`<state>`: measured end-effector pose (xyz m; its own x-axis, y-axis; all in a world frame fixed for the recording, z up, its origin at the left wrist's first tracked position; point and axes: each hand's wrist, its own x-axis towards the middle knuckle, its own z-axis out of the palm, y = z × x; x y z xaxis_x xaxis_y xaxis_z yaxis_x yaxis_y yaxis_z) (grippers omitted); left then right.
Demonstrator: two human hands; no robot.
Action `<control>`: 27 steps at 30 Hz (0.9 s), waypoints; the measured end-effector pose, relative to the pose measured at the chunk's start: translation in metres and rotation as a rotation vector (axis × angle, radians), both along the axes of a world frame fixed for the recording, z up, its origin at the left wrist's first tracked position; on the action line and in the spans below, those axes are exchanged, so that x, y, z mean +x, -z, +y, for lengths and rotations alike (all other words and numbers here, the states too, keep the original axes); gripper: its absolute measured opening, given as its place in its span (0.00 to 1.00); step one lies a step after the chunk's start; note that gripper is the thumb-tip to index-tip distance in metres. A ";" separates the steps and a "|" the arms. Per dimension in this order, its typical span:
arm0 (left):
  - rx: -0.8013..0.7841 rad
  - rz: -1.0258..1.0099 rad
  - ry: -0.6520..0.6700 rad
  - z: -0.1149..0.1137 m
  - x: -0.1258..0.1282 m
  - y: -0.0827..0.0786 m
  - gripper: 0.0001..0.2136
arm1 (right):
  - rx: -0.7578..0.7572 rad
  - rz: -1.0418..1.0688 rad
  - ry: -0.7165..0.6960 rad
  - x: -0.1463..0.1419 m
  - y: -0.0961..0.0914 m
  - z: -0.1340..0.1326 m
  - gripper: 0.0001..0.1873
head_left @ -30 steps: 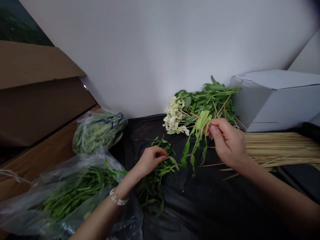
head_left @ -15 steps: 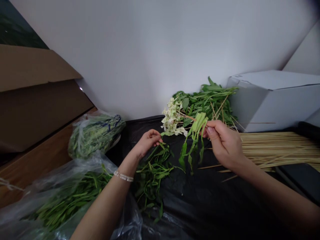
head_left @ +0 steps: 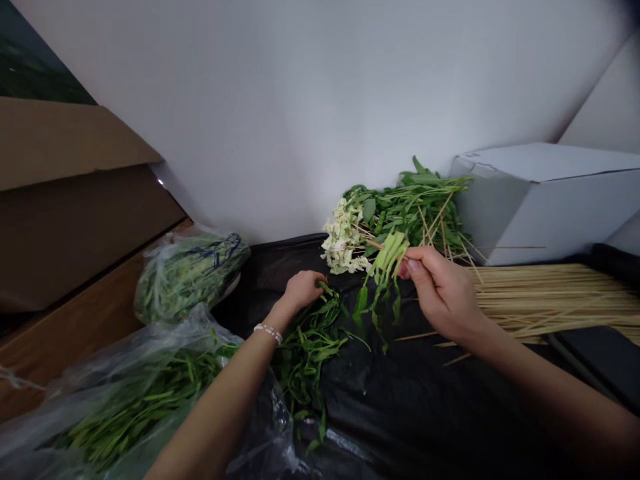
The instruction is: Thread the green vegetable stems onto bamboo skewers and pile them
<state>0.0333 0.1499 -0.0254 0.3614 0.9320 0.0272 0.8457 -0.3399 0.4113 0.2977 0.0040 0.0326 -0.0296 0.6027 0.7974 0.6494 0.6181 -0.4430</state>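
Note:
My right hand (head_left: pixel 443 287) is closed on a bamboo skewer (head_left: pixel 375 245). Folded pale-green stems (head_left: pixel 393 250) are threaded on it, their leaves hanging down. My left hand (head_left: pixel 304 290), with a beaded bracelet at the wrist, is at the top end of a loose pile of leafy greens (head_left: pixel 310 353). Its fingers are curled onto the greens, and their tips are partly hidden. Behind the right hand lie skewers with pale, whitish-green pieces (head_left: pixel 343 240) bunched on them, beside skewered leafy greens (head_left: pixel 415 200).
Bare bamboo skewers (head_left: pixel 560 293) lie at the right, near a dark flat object (head_left: pixel 595 363) and a white box (head_left: pixel 565 200). At the left are a tied bag of greens (head_left: pixel 190 277), an opened plastic bag (head_left: pixel 145 400) and a cardboard box (head_left: pixel 75 213). Black sheeting (head_left: pixel 400 407) covers the surface.
My left hand has moved slightly right and down onto the pile of greens; the pale bit at its fingertips no longer shows. The right hand with the skewer has shifted slightly left.

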 end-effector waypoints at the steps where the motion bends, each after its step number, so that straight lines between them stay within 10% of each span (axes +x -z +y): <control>1: 0.016 0.041 0.008 -0.001 0.002 0.002 0.13 | -0.001 0.000 -0.001 0.000 0.000 0.000 0.08; 10: 0.080 0.053 0.005 -0.007 0.004 -0.007 0.10 | 0.008 -0.003 -0.012 -0.001 0.001 0.000 0.08; 16: -0.017 -0.228 -0.015 -0.038 -0.018 -0.065 0.14 | -0.002 -0.006 -0.009 0.000 0.002 -0.001 0.08; 21: -0.435 -0.592 0.060 -0.101 -0.049 -0.106 0.12 | 0.003 0.006 -0.015 -0.001 0.003 -0.001 0.08; 27: -0.597 -0.553 0.080 -0.137 -0.059 -0.090 0.11 | -0.004 -0.007 -0.041 -0.006 0.006 -0.002 0.08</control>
<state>-0.0254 0.0132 0.0650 0.5070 0.8178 -0.2723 0.4500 0.0183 0.8928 0.2921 0.0016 0.0261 -0.0601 0.6037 0.7949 0.6270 0.6425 -0.4406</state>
